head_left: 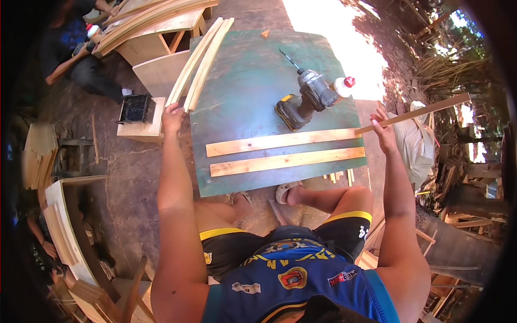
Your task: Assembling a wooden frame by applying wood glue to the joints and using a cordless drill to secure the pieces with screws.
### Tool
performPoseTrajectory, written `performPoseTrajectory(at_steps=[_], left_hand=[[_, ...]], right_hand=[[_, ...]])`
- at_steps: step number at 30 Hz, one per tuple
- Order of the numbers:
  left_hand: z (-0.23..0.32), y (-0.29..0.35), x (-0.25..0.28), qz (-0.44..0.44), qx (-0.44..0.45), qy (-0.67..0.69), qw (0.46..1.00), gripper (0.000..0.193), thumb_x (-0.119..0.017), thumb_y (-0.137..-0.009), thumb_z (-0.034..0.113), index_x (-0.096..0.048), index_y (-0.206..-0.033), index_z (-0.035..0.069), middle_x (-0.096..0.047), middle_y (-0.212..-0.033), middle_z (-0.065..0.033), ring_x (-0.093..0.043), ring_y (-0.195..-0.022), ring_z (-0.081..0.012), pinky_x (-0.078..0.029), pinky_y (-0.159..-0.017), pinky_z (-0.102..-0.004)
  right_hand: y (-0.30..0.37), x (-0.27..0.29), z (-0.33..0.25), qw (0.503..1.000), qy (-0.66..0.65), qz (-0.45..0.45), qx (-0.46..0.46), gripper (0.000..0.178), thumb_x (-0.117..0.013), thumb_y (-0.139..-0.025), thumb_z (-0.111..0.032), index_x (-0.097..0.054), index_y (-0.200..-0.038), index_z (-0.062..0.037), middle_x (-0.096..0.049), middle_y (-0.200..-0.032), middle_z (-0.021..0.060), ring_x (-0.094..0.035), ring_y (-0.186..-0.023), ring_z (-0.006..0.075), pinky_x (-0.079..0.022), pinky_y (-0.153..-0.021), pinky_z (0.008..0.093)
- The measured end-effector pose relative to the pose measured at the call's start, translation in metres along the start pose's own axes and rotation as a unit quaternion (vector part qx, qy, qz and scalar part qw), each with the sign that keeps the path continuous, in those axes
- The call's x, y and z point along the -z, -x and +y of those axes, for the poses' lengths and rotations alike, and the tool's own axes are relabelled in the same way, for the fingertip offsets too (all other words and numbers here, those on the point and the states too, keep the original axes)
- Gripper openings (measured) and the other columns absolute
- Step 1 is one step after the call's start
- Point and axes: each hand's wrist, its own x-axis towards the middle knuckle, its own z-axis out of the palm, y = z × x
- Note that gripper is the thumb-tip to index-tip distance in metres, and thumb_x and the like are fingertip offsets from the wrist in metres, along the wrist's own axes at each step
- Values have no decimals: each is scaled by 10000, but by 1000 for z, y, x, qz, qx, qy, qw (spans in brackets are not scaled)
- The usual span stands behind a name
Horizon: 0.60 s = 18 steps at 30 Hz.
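My left hand (172, 119) grips the near end of a long pale wooden strip (195, 60) at the left edge of the green-topped table (242, 102). A second pale strip (213, 60) lies beside it. On the right, my right hand (384, 135) pinches a narrow wooden strip (425, 111), which slants up past the table's right edge. Its inner end meets the end of a flat board (280, 141) on the table. Parallel to that board, a nearer one (285, 161) lies along the front. Behind both boards a cordless drill (307, 99) with a long bit rests on its side.
Next to the drill is a white bottle with a red cap (343, 86). A small wood offcut (265, 33) lies at the table's far edge. At upper left, another person (81, 64) is beside a wooden cabinet (156, 48) topped with strips. A pale sack (414, 145) sits right of the table.
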Motion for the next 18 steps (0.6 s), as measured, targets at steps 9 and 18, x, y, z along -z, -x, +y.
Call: performPoseTrajectory(at_steps=[9, 18], left_hand=[[62, 60, 31, -25, -75, 22, 997, 298, -520, -860, 61, -573, -1152, 36, -632, -879, -59, -620, -681, -107, -486, -543, -211], [164, 193, 125, 207, -349, 101, 908, 304, -579, -826, -47, -503, -1119, -10, -613, -857, -79, -604, -719, -113, -503, -636, -227]], right_hand=[[1, 41, 13, 999, 35, -22, -32, 751, -672, -846, -149, -259, -1470, -80, -448, -1354, 131, -412, -1256, 216, -322, -1063, 354], [62, -3, 0, 895, 402, -151, 122, 333, -714, -821, -212, -511, -632, -28, -473, -536, 46, -412, -513, 100, -358, -483, 289]])
